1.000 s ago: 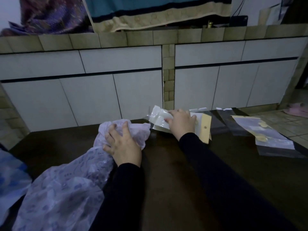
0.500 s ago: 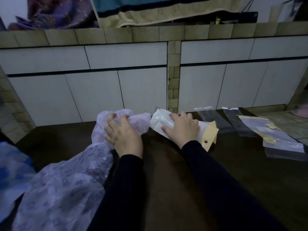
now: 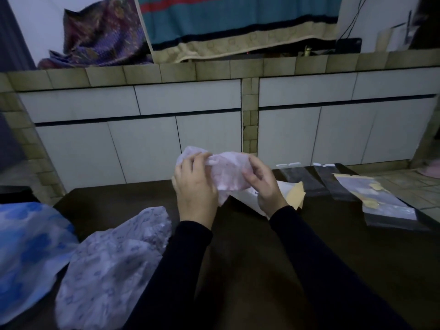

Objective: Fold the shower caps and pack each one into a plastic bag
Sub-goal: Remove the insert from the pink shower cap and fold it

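Note:
A crumpled pale pink shower cap (image 3: 228, 173) is held up above the dark table (image 3: 250, 246) between both hands. My left hand (image 3: 194, 189) grips its left side and my right hand (image 3: 263, 184) pinches its right side. Under my right hand a white plastic bag with a yellow header card (image 3: 291, 195) lies flat on the table. A lilac patterned shower cap (image 3: 112, 265) lies spread at the front left, with a blue one (image 3: 28, 248) beside it at the left edge.
Two dark empty plastic bags (image 3: 307, 182) lie at the back right of the table. A packed bag with yellow card (image 3: 378, 201) rests near the right edge. White cabinet doors (image 3: 147, 144) stand just behind the table.
My left hand lifted the pink cap off the pile toward the centre. My right hand let go of the white bag and took hold of the cap.

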The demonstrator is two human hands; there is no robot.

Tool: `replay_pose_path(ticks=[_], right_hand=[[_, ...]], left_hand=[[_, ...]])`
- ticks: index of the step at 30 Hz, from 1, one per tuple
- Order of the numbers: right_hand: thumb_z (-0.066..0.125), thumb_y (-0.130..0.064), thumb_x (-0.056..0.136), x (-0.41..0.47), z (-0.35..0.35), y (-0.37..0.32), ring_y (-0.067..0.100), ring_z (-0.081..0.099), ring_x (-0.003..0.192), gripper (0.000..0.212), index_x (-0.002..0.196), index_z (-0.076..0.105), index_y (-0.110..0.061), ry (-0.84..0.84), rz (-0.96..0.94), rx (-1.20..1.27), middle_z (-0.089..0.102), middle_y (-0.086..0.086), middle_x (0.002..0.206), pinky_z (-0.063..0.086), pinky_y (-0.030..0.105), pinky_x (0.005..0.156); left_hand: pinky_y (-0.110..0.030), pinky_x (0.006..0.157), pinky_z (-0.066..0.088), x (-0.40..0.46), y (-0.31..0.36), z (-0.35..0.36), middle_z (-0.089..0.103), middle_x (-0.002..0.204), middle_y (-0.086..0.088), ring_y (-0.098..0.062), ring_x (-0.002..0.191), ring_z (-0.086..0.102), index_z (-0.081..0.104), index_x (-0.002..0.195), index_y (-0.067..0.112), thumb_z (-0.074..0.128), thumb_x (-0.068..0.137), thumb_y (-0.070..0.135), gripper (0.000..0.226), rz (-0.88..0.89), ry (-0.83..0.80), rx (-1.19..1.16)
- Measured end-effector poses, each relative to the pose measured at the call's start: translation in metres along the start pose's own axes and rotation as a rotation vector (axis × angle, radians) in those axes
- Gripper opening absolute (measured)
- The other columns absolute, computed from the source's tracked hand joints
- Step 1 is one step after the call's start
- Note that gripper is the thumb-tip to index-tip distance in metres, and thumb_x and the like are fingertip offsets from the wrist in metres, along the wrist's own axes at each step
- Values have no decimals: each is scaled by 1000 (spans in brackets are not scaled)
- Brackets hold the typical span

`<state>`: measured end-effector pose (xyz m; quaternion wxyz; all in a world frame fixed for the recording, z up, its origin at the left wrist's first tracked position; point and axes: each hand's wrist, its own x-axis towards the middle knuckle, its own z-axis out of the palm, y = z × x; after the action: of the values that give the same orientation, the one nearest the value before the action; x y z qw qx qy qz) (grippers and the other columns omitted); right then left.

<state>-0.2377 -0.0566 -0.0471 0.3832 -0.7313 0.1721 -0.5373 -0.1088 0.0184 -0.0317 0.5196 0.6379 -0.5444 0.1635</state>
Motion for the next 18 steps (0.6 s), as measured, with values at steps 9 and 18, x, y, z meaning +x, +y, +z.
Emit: replay_pose_path(ticks=[9, 18], right_hand=[[51, -33, 98, -38, -9, -50, 4, 50, 63, 28, 91, 61, -8, 356, 153, -164, 55, -2, 71, 41, 15, 57], [62, -36, 84, -64, -27, -54, 30, 64, 99, 33, 100, 72, -9, 266, 783, 219, 70, 11, 100, 52, 41, 84]], left_hand=[[-14, 61, 37, -9, 24, -33, 62, 80, 9, -8, 74, 57, 57, 92, 23, 52, 96, 32, 11, -188, -155, -182], [-19, 56, 34, -34, 13, -29, 61, 71, 9, -9, 69, 55, 61, 77, 18, 54, 95, 38, 28, -431, -367, -271]])
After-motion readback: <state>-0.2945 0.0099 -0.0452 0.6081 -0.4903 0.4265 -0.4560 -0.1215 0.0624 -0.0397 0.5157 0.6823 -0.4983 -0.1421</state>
